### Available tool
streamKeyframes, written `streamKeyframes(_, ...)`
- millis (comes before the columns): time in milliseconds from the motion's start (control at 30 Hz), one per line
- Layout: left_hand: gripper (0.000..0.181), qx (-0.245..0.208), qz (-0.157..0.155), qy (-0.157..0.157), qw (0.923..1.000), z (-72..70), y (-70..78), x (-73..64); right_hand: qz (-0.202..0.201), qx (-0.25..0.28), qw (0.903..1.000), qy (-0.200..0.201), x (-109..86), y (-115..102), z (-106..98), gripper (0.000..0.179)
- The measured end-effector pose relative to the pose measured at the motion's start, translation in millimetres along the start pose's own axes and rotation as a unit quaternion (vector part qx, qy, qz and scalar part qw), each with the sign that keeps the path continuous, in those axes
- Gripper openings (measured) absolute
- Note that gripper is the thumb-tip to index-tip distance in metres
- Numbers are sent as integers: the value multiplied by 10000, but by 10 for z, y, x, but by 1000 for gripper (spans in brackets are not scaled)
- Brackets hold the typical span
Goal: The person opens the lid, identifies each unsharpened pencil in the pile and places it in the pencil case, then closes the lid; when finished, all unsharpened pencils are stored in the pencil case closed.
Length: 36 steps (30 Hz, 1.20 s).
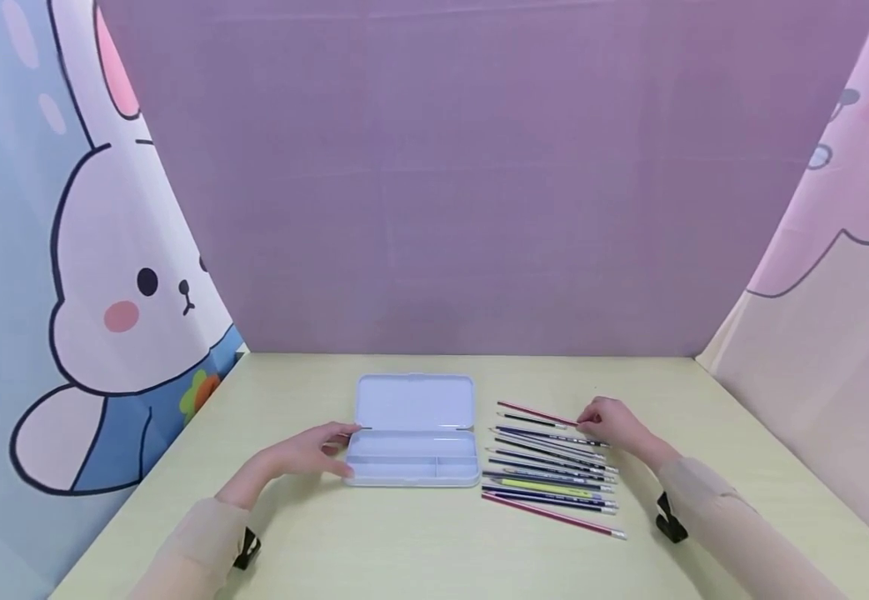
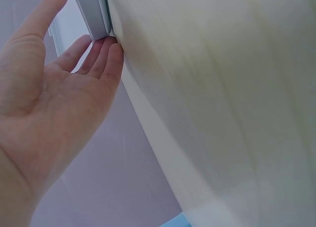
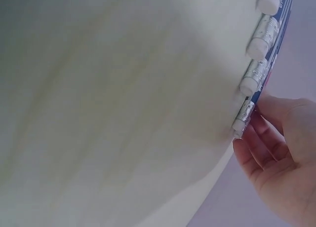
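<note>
A white pencil case [image 1: 412, 481] lies with its lid [image 1: 415, 402] folded back, its tray split into compartments. At its left side rests my left hand [image 1: 312, 451], fingers by the hinge corner and thumb toward the front corner. The left wrist view shows the fingers nearly straight against the case's side wall [image 2: 92, 15]. My right hand [image 1: 618, 425] pinches the right end of a red pencil [image 1: 535, 412], the farthest in a row of pencils. In the right wrist view, pencils with white erasers [image 3: 263, 37] lie beside the fingertips, and the pinched end is mostly hidden.
Several dark pencils [image 1: 546, 477] lie roughly side by side right of the case, tips to the left. Among them is a yellow-green pencil [image 1: 546, 486]; another red pencil [image 1: 554, 515] lies nearest the front. The pale tabletop [image 1: 404, 542] ends at a purple backdrop [image 1: 434, 208].
</note>
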<state>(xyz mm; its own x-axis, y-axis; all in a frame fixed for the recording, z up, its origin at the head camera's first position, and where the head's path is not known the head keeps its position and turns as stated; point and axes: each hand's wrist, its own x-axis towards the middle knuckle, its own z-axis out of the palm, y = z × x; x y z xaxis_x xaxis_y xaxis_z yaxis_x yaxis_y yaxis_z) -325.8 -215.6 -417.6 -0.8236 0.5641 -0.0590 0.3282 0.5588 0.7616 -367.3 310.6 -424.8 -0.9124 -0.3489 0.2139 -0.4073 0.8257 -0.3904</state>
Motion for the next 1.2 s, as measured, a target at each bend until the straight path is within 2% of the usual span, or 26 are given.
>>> streamKeyframes(233, 80, 11, -212, 105, 9997, 20, 10, -2, -59, -191, 9998, 50, 6, 10, 7, 5)
streamKeyframes(533, 78, -27, -207, 76, 9998, 23, 59, 12, -81, -223, 9997, 90, -25, 62, -3, 5)
streamKeyframes(800, 78, 50, -116, 165, 9998, 40, 31, -3, -399, -202, 9982, 400, 31, -1, -167, 6)
streamKeyframes(1033, 77, 121, 7, 101, 9999, 34, 27, -9, -313, -113, 9978, 567, 24, -63, -274, 9)
streamKeyframes(1200, 77, 177, 51, 79, 9998, 25, 10, 2, -433, -63, 9968, 675, 3, -128, -356, 9)
